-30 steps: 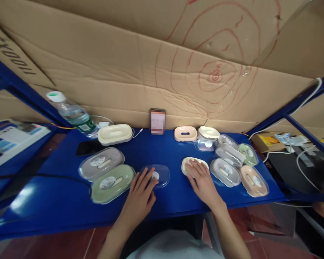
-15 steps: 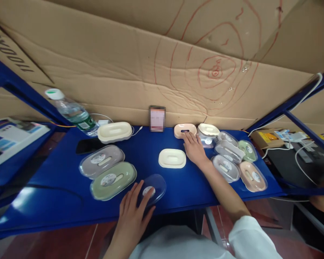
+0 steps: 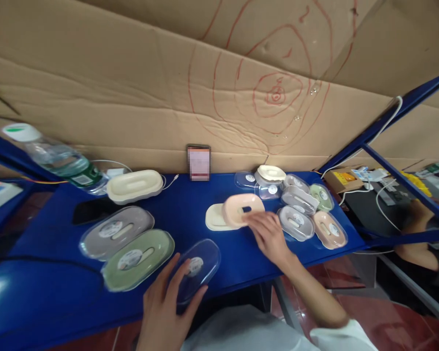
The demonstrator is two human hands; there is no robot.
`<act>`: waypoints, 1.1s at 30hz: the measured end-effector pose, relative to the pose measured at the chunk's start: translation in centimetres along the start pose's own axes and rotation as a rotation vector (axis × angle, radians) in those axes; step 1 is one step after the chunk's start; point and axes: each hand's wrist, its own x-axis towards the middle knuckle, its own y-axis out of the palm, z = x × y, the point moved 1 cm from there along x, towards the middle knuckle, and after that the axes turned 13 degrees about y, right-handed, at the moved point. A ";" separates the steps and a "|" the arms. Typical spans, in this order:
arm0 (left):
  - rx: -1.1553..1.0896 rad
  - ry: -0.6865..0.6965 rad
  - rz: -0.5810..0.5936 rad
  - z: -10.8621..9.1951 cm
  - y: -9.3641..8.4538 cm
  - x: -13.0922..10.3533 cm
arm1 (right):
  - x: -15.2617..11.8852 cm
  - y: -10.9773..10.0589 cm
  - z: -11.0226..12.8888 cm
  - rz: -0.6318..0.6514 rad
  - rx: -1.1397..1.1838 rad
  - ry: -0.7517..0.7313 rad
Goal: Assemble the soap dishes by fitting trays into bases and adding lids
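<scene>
My right hand (image 3: pixel 269 237) pinches the near right side of a peach oval tray (image 3: pixel 237 207) with a slot in its middle. That tray is held over the right part of a cream oval base (image 3: pixel 214 219) and hides some of it. My left hand (image 3: pixel 170 295) grips a clear plastic cover (image 3: pixel 205 253) with a round sticker, fingers at its left side and thumb at the near edge. Close to the left hand lies a green lidded case (image 3: pixel 155 246), with a grey lidded case (image 3: pixel 133 219) touching it behind.
On the right are clear covers (image 3: pixel 246 180), a cream piece (image 3: pixel 270 172) on top of one, and several grey, green and peach cases (image 3: pixel 329 231). A cream stack (image 3: pixel 133 185), water bottle (image 3: pixel 64 163) and dark phone (image 3: pixel 91 210) stand left. Cardboard (image 3: pixel 131 97) walls the back.
My right hand has brought the peach tray from the back of the table to above the cream base. The left hand with the clear cover has shifted slightly nearer. The view has swung right.
</scene>
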 end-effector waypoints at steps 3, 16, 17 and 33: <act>-0.081 -0.086 -0.114 -0.8 -1.8 0.5 | -5.3 -0.1 2.5 0.046 0.033 -0.032; -0.114 0.120 -0.218 -2.5 1.0 2.6 | -5.0 1.4 3.8 0.078 0.230 0.021; -0.094 0.145 -0.208 -2.7 1.4 2.5 | -5.1 1.3 3.4 0.113 0.219 0.046; -0.172 0.158 -0.219 -1.5 2.3 1.4 | -1.5 2.7 -1.9 0.345 -0.096 0.113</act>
